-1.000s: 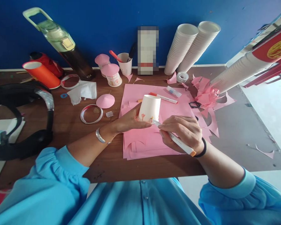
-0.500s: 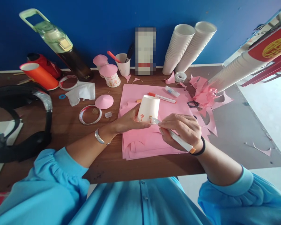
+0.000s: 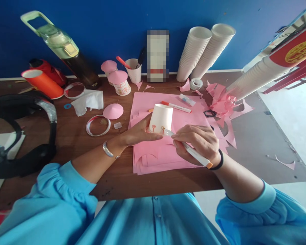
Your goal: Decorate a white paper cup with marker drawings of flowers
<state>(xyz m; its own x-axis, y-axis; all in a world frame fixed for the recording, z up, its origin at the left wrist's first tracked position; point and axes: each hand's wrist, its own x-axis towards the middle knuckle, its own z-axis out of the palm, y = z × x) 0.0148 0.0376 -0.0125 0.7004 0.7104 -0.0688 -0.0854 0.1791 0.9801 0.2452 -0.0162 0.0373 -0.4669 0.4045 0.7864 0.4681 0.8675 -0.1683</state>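
My left hand (image 3: 144, 131) is closed around the lower part of an upside-down white paper cup (image 3: 161, 115). Small orange-red flower drawings show along the cup's wall near its wide rim. In my right hand (image 3: 199, 141) is a white marker with an orange end (image 3: 197, 154), gripped like a pen. The marker's tip meets the cup beside one of the drawings. Beneath both hands lies a stack of pink paper (image 3: 148, 158). A second marker, white with a red end (image 3: 180, 107), rests on the paper behind the cup.
Left of the paper are a pink paper cone (image 3: 113, 111), a tape roll (image 3: 98, 125) and headphones (image 3: 49, 126). Behind stand cone-topped cups (image 3: 122, 86), a pen cup (image 3: 134, 73), a bottle (image 3: 76, 64) and stacked paper cups (image 3: 195, 51). Pink scraps (image 3: 220, 98) lie at the right.
The cup has shifted very slightly left in my left hand. The marker stays at its wall, and the other things have not moved.
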